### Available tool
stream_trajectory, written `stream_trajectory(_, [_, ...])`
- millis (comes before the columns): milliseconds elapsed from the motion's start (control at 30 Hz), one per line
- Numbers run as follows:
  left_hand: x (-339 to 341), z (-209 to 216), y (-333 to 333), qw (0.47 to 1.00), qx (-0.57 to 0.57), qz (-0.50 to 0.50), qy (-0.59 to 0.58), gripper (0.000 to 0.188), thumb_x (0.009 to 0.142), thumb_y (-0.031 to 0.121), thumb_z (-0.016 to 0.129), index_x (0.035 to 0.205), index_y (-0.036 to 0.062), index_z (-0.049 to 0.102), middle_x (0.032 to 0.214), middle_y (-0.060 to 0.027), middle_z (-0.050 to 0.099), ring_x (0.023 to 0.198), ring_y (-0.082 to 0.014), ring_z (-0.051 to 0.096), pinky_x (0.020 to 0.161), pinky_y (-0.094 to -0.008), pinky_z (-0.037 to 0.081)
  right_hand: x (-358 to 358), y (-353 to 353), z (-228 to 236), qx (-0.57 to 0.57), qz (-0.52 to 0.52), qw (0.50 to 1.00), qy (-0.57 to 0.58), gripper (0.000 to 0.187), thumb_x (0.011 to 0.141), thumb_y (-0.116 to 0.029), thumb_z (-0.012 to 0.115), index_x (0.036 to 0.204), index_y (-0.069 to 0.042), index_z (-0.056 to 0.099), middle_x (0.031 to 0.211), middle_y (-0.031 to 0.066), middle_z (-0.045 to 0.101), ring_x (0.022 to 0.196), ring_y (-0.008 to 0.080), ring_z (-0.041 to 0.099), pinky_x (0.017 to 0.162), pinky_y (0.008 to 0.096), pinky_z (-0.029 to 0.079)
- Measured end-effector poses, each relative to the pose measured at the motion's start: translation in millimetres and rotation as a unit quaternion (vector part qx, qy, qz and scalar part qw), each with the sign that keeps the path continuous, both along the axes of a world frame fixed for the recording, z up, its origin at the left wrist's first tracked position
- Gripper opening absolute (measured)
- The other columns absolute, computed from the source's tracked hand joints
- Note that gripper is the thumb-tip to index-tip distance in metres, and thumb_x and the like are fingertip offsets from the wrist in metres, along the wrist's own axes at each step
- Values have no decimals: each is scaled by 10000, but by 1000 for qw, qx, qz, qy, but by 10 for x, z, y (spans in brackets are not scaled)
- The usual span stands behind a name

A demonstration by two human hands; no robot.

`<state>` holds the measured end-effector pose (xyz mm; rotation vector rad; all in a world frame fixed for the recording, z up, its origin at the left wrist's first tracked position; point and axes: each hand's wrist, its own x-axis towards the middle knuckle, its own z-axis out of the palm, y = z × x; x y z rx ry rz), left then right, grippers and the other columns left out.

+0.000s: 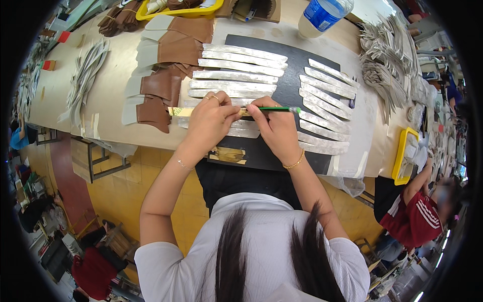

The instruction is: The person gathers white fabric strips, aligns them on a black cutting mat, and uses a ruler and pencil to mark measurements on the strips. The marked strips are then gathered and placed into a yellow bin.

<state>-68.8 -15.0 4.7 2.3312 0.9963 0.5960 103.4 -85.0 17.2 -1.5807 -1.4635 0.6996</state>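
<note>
1. Centre of the frame: the left hand (214, 121) bends over the work, thumb and fingertips drawn together on a narrow yellow-patterned strip (181, 111), whose end sticks out to the left.
2. Just right of it, the right hand (276, 123) pinches a slim green tool (282, 109) between thumb and fingers; its back end points right. The working tip is too small to make out, so pen or brush cannot be told.
3. Under and around the hands, a black board (297, 65) carries two columns of pale strips: a left column (234, 76) and a right column (329, 83).
4. Upper left: overlapping brown pieces (173, 48) with pale ends. Upper right of centre: a blue-labelled bottle (322, 20).
5. The step in hand seems to be working one strip with the tool. The next move likely calls for steady left fingertips and a light, controlled right-hand stroke.
</note>
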Motion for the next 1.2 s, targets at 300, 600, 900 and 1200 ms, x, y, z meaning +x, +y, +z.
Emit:
stream_trajectory(300, [11,-28,19,1000,17,-5,9,96,773,105,766,856,58,757,843,-50,583,820,-249,576,727,-374,488,-83,95,-78,37,-3,989,-142,194,959,-277,630,860,-111,651,691,82,654,566,296,639,516,374,497])
stream_trajectory(600, [14,-42,15,1000,16,1,7,121,773,96,768,889,61,764,844,-60,600,814,-260,586,716,-371,490,-75,92,-47,2,-20,993,-118,235,977,-290,606,866,-86,644,676,104,637,608,294,649,539,360,493])
stream_trajectory(900, [-63,112,231,996,-80,5,-40,181,783,121,781,945,42,762,873,-78,624,828,-263,604,739,-363,484,336,-72,-57,44,-147,980,129,252,1017,-232,584,962,5,650,774,98,729,679,137,684,611,253,490])
stream_trajectory(1200, [56,47,279,998,-61,-14,-25,180,793,135,775,949,46,767,879,-79,626,832,-260,595,736,-363,484,337,-214,-36,26,-157,970,182,238,1019,-207,582,954,17,629,777,111,726,732,147,716,646,245,514])
